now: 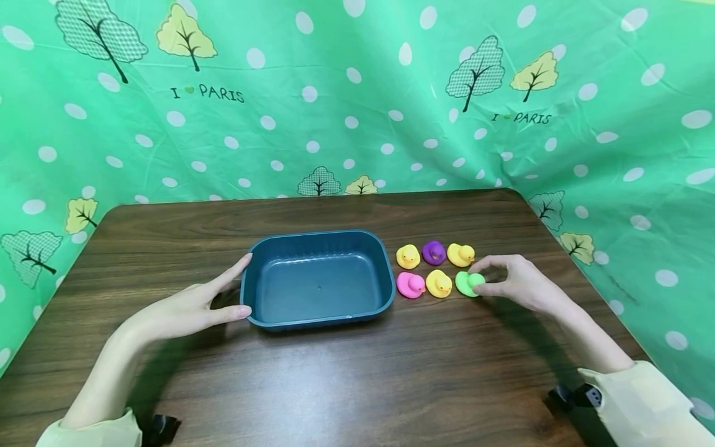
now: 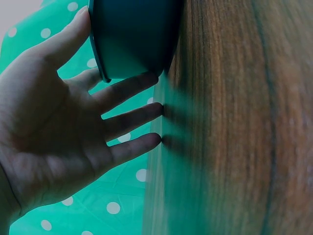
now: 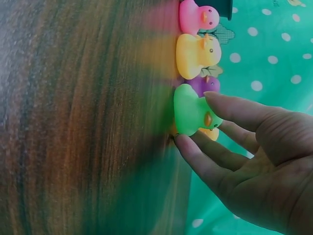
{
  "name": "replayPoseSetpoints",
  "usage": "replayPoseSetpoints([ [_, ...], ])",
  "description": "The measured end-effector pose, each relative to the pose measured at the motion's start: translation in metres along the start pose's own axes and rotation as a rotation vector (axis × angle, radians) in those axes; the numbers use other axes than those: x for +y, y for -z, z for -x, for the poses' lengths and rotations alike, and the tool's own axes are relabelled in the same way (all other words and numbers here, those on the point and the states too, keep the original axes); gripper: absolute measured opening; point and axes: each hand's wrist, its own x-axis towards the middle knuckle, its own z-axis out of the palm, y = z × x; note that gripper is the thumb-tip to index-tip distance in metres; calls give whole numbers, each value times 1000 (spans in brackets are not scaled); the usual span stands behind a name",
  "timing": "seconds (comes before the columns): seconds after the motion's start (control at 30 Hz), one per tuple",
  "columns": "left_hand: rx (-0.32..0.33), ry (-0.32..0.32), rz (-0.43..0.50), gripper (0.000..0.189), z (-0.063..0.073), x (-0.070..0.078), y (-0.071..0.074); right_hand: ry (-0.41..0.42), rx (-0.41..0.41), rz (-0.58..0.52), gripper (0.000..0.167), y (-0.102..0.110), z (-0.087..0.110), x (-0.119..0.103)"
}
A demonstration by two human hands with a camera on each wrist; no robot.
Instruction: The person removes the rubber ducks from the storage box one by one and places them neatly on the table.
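A dark blue rectangular tray sits on the table, and nothing lies inside it. Against its left end rests my left hand, thumb and fingers spread; in the left wrist view the fingers stretch out straight beside the tray wall. My right hand pinches a green rubber duck at the near right of a group of ducks. In the right wrist view the thumb touches the head of this green duck, with the other fingers on its far side. The duck appears still on the tabletop.
Beside the tray's right end stand a pink duck, a yellow duck, another yellow duck, a purple duck and a third yellow duck. The wooden table ends at a green dotted curtain.
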Motion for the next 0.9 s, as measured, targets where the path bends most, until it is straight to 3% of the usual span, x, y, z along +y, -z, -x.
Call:
replayPoseSetpoints([
  [0.77, 6, -12, -18, 90, 1, -2, -3, 16, -23, -59, 38, 2, 0, 7],
  [0.9, 4, -7, -17, 91, 0, -3, -4, 24, 19, -14, 34, 12, 3, 7],
])
